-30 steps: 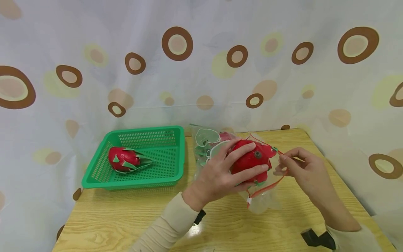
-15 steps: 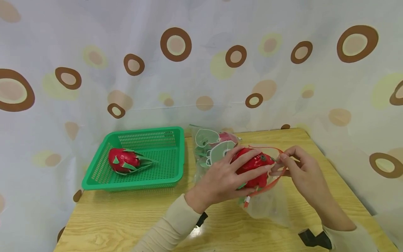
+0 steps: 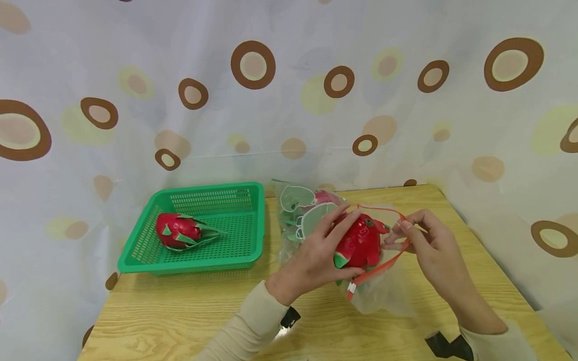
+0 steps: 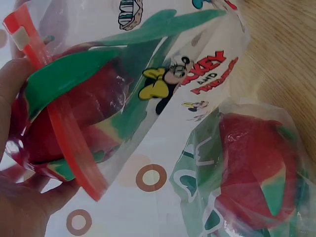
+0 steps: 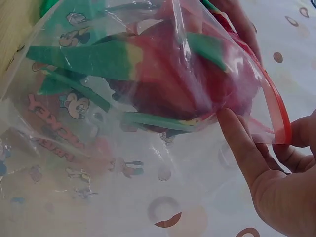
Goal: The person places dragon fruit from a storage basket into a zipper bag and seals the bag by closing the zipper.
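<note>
My left hand (image 3: 311, 258) grips a red dragon fruit (image 3: 361, 245) with green-tipped scales by its rounded end, fingers over the far side and thumb at the near side. The fruit's leafy end lies inside a clear zip bag (image 3: 388, 296) printed with cartoon mice, seen through the film in both wrist views. An orange-red zip strip (image 4: 74, 143) with a white slider rings the fruit at the bag's mouth. On the right, my right hand (image 3: 435, 245) pinches that mouth's edge between thumb and fingers; one finger extends along the bag in the right wrist view.
A green slotted basket (image 3: 191, 263) at the left holds another dragon fruit (image 3: 178, 230). Behind my left hand lies a filled clear bag (image 3: 293, 198) with green print and a dragon fruit inside. A patterned curtain (image 3: 289, 100) hangs behind the wooden table (image 3: 189, 311).
The dragon fruit has tipped and sunk into the bag's mouth, whose strip now surrounds it. My left fingers have drawn back toward its far side; my right hand keeps its pinch.
</note>
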{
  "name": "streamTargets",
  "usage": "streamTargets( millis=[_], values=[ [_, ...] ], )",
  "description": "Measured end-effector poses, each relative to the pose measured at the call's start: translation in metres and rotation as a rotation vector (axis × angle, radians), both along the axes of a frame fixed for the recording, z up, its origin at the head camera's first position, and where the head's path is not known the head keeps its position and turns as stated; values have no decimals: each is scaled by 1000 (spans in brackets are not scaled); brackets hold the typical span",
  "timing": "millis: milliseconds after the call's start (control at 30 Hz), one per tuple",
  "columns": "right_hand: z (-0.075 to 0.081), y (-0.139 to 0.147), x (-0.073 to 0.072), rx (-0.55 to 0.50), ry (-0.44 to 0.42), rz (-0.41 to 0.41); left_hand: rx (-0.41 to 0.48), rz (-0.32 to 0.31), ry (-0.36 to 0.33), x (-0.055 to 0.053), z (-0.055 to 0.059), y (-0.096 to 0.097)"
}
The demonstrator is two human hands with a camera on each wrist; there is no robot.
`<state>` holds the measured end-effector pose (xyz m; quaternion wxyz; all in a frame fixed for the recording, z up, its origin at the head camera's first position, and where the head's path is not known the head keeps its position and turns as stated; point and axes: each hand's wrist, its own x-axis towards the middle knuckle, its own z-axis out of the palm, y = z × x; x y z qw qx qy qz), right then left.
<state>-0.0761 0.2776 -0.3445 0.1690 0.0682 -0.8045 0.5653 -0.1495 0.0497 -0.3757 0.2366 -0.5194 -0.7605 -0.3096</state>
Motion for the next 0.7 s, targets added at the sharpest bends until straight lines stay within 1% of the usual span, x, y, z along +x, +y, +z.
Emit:
streamTargets(
  millis=[67, 133, 233, 333, 400, 433, 500, 567, 633, 700],
  values=[
    [-1, 0, 0, -31, 9, 15, 3, 34, -38, 0, -1, 0],
    [-2, 0, 0, -64, 19, 34, 1, 61, -99, 1, -3, 0],
    [-3, -1, -1, -104, 23, 64, -36, 92, -192, 0, -5, 0],
    [-3, -2, 0, -104, 16, 71, -75, 101, -268, 0, -7, -1],
    [-3, -2, 0, -106, 9, 70, -82, 95, -280, 0, -7, -1],
    [-3, -2, 1, -101, 6, 67, -78, 92, -274, 0, -7, -1],
    [-3, -3, 0, -108, 2, 72, -62, 91, -227, 0, -8, -1],
    [-2, -3, 0, -121, -9, 82, -49, 97, -154, 0, -7, -1],
    [-1, -2, -1, -102, -26, 71, -45, 107, -74, 0, -7, -2],
    [0, -1, -1, -54, -42, 44, -49, 117, -15, 1, -6, -2]
  ],
)
